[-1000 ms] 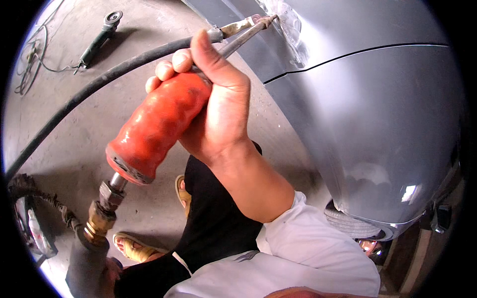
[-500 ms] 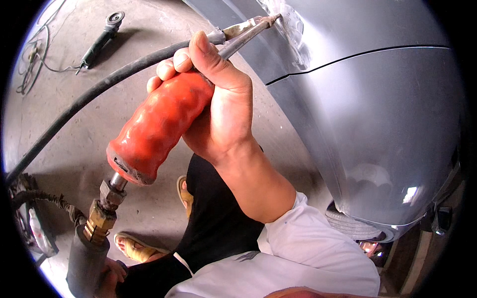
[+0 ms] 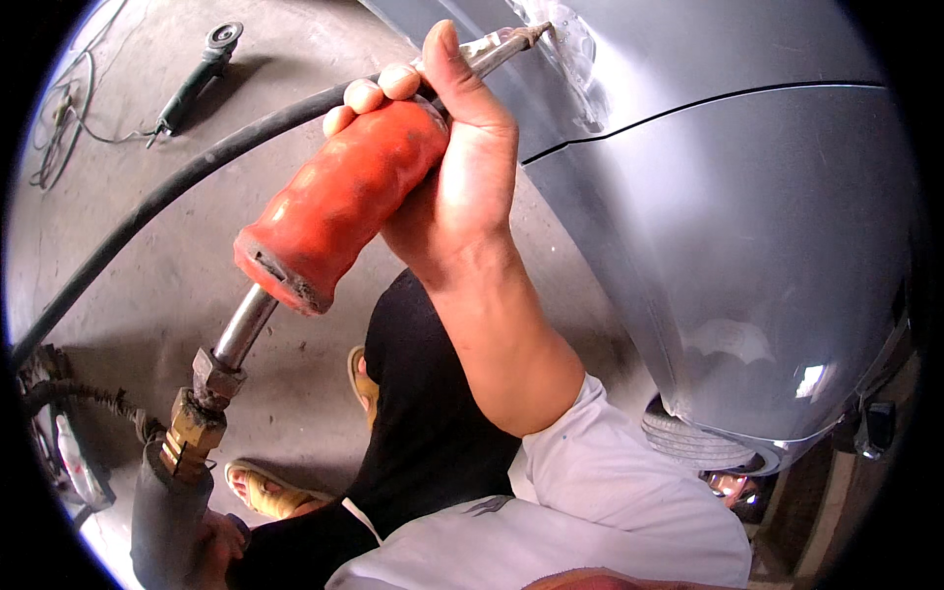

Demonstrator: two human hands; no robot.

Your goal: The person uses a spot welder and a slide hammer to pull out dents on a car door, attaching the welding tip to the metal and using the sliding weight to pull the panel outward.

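Note:
My right hand (image 3: 467, 147) is closed round the ribbed red sliding weight of a slide hammer (image 3: 344, 202), thumb up along the shaft. The metal rod runs on to a narrow tip at a bare, sanded patch (image 3: 575, 59) on the grey car panel (image 3: 757, 206). Whether the tip touches the metal, I cannot tell. At the lower left my left hand (image 3: 218, 551), partly hidden, grips the slide hammer's dark rear handle, below a brass nut. A thick black cable (image 3: 167, 202) passes behind my right fingers towards a pale metal piece beside the rod.
An angle grinder (image 3: 202, 79) lies on the concrete floor (image 3: 305, 39) at the far left, its cord coiled near it. A car tyre (image 3: 698, 442) shows under the panel at the lower right. My sandalled feet (image 3: 275, 489) are below, beside a clear bottle (image 3: 79, 462).
My right hand has slid the red weight up the rod, away from the rear handle, baring more shiny shaft. The left hand has stayed nearly in place.

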